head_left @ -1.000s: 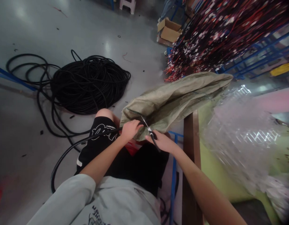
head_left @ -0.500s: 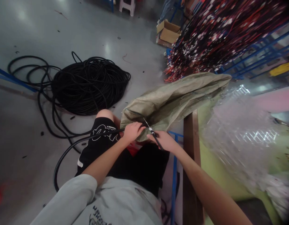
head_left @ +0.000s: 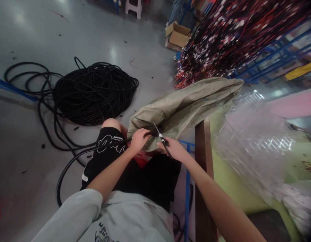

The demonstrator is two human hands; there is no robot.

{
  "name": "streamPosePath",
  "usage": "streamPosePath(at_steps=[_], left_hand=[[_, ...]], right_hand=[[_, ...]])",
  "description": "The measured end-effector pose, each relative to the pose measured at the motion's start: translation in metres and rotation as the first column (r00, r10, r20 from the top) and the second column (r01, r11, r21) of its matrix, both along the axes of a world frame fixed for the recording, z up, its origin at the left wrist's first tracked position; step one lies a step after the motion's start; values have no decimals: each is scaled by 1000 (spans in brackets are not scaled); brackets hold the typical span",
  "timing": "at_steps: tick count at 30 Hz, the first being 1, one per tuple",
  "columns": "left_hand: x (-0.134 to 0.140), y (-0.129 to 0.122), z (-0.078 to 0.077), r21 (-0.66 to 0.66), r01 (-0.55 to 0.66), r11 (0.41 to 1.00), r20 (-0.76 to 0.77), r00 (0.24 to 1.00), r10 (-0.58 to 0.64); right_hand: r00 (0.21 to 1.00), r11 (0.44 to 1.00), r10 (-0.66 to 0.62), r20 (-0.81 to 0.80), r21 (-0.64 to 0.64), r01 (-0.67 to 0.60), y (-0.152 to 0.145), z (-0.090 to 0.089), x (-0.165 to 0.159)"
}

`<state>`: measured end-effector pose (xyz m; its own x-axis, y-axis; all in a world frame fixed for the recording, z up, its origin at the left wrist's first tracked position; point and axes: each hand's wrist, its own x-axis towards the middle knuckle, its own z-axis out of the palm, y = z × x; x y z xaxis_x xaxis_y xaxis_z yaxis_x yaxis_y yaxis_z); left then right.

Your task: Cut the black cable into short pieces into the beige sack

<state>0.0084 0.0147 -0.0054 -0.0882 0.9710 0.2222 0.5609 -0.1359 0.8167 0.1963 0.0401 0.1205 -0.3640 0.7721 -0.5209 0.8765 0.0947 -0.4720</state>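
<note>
My left hand (head_left: 138,139) is closed around a black cable (head_left: 112,145) that runs across my lap, with a short length sticking out past the fingers. My right hand (head_left: 173,149) grips black-handled scissors (head_left: 160,137) whose thin metal blades point up and left, close to the protruding cable. Beneath both hands spreads the open mouth of a woven olive sack (head_left: 168,104). What lies inside it is in shadow. The cable leads back to a big black coil (head_left: 95,92) on the floor at the left.
At the right stands a green-topped table (head_left: 228,178) with a brown edge and clear plastic wrapping (head_left: 251,144). Bundled red and black wires (head_left: 221,43) hang on a blue rack behind. A cardboard box (head_left: 179,35) and white stool (head_left: 133,7) sit further back. Small black pieces dot the floor.
The view has shifted slightly. Both hands stay near the sack's mouth, and the short cable end now shows more plainly past my left fingers, with the scissors beside it.
</note>
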Motion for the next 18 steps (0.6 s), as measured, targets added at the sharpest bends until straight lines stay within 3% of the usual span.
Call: streamPosePath(at_steps=[3, 7, 12, 15, 18], left_hand=[[-1, 2, -1, -42, -35, 998, 136, 990, 40], [-3, 4, -3, -28, -145, 989, 170, 974, 148], [-1, 2, -1, 49, -77, 996, 175, 982, 67], [3, -1, 4, 29, -54, 998, 75, 996, 51], [5, -4, 8, -106, -94, 990, -186, 980, 73]], right_hand=[[999, 1000, 5, 37, -9, -4, -2, -1, 1], [997, 999, 35, 66, -43, -32, -3, 3, -1], [996, 995, 75, 50, -71, -72, -5, 8, -5], [995, 996, 88, 54, -38, -86, -5, 7, -5], [992, 994, 104, 76, -25, -103, -5, 3, -4]])
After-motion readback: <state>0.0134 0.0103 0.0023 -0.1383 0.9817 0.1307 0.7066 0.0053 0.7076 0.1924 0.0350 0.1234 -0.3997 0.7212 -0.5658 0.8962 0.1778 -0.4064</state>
